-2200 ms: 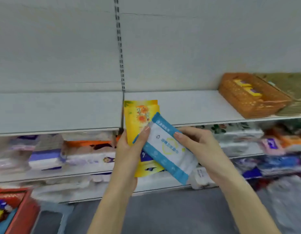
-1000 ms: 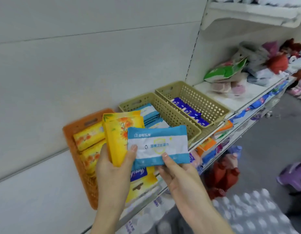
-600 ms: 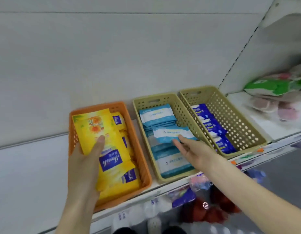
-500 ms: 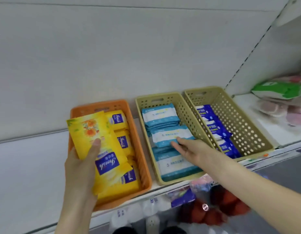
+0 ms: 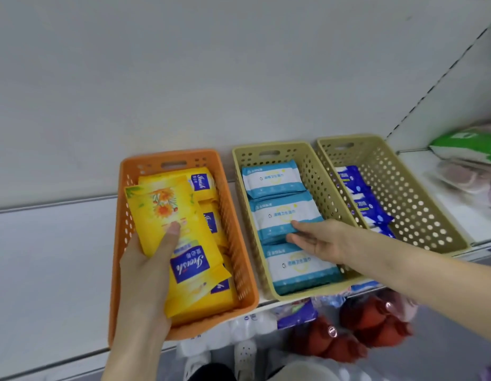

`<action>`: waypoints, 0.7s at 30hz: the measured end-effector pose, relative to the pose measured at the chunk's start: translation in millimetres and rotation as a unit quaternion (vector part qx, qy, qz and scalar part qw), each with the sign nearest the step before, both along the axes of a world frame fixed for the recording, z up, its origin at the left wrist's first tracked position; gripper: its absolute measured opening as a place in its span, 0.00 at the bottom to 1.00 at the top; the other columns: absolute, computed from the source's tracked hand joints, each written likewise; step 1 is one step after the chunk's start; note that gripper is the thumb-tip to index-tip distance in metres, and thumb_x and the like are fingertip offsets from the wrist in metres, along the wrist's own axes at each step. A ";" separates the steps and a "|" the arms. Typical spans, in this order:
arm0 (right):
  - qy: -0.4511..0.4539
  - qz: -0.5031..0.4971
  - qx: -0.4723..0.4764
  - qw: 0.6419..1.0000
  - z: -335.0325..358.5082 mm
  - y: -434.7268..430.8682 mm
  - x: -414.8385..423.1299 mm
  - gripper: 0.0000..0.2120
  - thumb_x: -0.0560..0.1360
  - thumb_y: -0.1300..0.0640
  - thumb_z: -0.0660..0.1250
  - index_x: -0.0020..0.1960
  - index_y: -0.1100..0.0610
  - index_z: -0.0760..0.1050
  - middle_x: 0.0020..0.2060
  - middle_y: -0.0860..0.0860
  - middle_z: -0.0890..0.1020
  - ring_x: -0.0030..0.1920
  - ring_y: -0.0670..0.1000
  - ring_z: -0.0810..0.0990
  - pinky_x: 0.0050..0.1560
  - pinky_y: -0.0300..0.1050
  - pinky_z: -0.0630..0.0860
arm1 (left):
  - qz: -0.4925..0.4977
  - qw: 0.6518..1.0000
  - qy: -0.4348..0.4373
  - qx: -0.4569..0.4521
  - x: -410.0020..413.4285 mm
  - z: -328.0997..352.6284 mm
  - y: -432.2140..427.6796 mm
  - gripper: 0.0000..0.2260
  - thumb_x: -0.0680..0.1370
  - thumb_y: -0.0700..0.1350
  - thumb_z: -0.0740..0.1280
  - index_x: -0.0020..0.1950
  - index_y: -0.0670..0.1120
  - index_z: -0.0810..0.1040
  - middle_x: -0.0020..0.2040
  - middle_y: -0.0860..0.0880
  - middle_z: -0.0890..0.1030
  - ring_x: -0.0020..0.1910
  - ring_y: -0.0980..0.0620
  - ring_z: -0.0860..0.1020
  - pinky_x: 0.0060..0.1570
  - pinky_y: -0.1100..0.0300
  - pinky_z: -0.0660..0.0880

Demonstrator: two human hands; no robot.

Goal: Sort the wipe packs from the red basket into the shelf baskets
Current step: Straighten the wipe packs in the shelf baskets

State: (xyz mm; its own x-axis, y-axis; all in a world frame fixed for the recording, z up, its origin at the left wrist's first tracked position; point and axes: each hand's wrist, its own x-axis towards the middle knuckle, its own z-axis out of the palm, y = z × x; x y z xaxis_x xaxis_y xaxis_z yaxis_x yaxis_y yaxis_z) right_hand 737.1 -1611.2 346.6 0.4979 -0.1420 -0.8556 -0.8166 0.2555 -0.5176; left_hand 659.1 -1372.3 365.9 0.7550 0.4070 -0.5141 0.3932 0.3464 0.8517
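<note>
Wipe packs in three colours sit sorted in the three baskets on the shelf (image 5: 46, 257) in front of us. Our left hand (image 5: 145, 273) holds a yellow wipe pack (image 5: 167, 215) over the orange basket (image 5: 233, 229). The grip is closed, thumb pressed on the flowered face and fingers hidden behind. We cannot tell whether a second pack is held behind it. More yellow packs (image 5: 203, 185) lie in that basket beneath it.

Just beside it stands the middle beige basket (image 5: 269, 149), where light blue packs (image 5: 272, 178) lie in a row from back to front. Our right hand (image 5: 318, 240) reaches into this basket and rests on the middle blue pack (image 5: 280, 215). Its grip is loose: the fingers are nearly straight along the pack's near edge, the thumb lies on top, and nothing is lifted.

Touching it on the right is the far beige basket (image 5: 420, 215), with dark blue packs (image 5: 360, 199) leaning along its left wall. Farther right on the shelf lies a green packet (image 5: 470, 144). Below the shelf edge, red bagged goods (image 5: 357, 334) show blurred.
</note>
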 end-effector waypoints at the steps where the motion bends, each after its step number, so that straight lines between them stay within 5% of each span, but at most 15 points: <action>1: 0.004 0.002 -0.005 1.000 -0.4 0.3 0.3 0.02 0.75 0.67 0.66 0.48 0.65 0.73 0.40 0.62 0.78 0.38 0.54 0.79 0.20 0.37 0.75 | -0.004 1.000 0.000 0.001 0.2 0.4 0.6 0.17 0.72 0.56 0.70 0.60 0.56 0.76 0.47 0.52 0.84 0.40 0.49 0.84 0.35 0.54 0.80; 6: 0.019 0.015 -0.008 1.000 2.5 0.7 -2.3 0.06 0.75 0.64 0.68 0.50 0.64 0.73 0.38 0.61 0.79 0.34 0.52 0.81 0.19 0.36 0.73 | -0.028 1.000 -0.002 -0.002 -2.5 3.8 0.5 0.17 0.73 0.55 0.69 0.61 0.55 0.75 0.46 0.53 0.84 0.36 0.53 0.84 0.26 0.60 0.77; 11: 0.009 0.008 0.045 0.999 29.5 -1.6 -15.0 0.08 0.76 0.60 0.67 0.46 0.66 0.74 0.30 0.59 0.79 0.19 0.45 0.75 0.20 0.33 0.73 | -0.030 0.999 -0.003 -0.034 -8.9 6.8 1.9 0.19 0.74 0.58 0.65 0.64 0.55 0.75 0.50 0.53 0.84 0.43 0.51 0.84 0.35 0.57 0.79; 16: -0.159 0.166 -0.071 0.971 83.6 24.3 -48.9 0.11 0.74 0.56 0.67 0.41 0.65 0.77 0.25 0.52 0.76 0.20 0.43 0.69 0.18 0.32 0.64 | -0.025 0.995 0.001 -0.092 -16.9 18.0 4.7 0.21 0.73 0.60 0.64 0.64 0.57 0.74 0.53 0.52 0.84 0.46 0.49 0.84 0.46 0.49 0.81; 19: -0.265 0.262 -0.101 0.922 112.3 60.2 -86.7 0.09 0.72 0.61 0.67 0.37 0.66 0.79 0.25 0.58 0.77 0.18 0.47 0.69 0.17 0.33 0.64 | -0.009 0.992 -0.063 -0.107 -22.2 25.6 6.1 0.11 0.75 0.51 0.65 0.57 0.53 0.78 0.49 0.51 0.85 0.45 0.49 0.85 0.41 0.51 0.81; 21: -0.288 0.269 -0.052 0.917 114.2 83.5 -107.5 0.07 0.68 0.61 0.69 0.40 0.66 0.81 0.28 0.60 0.81 0.21 0.49 0.76 0.20 0.34 0.71 | 0.020 0.991 -0.112 -0.075 -24.2 29.7 8.7 0.13 0.72 0.46 0.69 0.57 0.49 0.78 0.48 0.51 0.86 0.45 0.51 0.84 0.37 0.57 0.80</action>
